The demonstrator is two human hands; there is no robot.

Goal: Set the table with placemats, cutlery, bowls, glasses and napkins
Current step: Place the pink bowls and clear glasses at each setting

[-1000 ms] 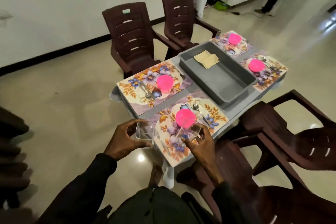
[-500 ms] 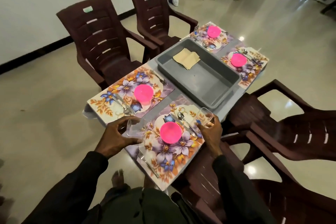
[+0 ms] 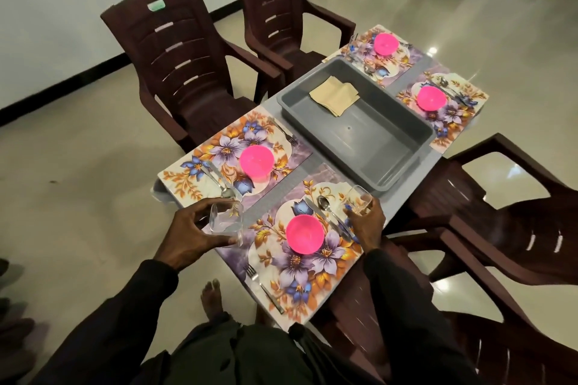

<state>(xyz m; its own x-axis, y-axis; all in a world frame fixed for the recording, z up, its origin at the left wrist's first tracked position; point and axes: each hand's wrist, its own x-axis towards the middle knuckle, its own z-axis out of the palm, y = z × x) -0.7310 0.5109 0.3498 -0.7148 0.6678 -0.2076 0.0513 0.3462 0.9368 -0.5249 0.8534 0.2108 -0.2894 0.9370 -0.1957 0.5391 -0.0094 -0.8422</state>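
Observation:
Four floral placemats lie on a small grey table, each with a pink bowl and cutlery. On the nearest placemat [image 3: 300, 262] sits a pink bowl [image 3: 305, 233], with a knife and spoon [image 3: 325, 208] to its right and a fork [image 3: 262, 287] to its left. My left hand [image 3: 190, 234] grips a clear glass [image 3: 226, 219] at the table's near left edge. My right hand [image 3: 366, 223] holds a second clear glass [image 3: 358, 201] at that placemat's far right corner. Folded beige napkins [image 3: 334, 95] lie in a grey tub [image 3: 359, 131] at the table's middle.
Dark brown plastic chairs stand on both sides: two on the left [image 3: 184, 72] and two on the right [image 3: 500, 212]. A clear glass [image 3: 355, 44] stands on the far left placemat. My bare foot [image 3: 212, 297] is on the tiled floor below the table edge.
My right hand has carried its glass from over the near bowl to the placemat's far right corner. The left hand keeps its glass near the table's left edge. The view moved closer.

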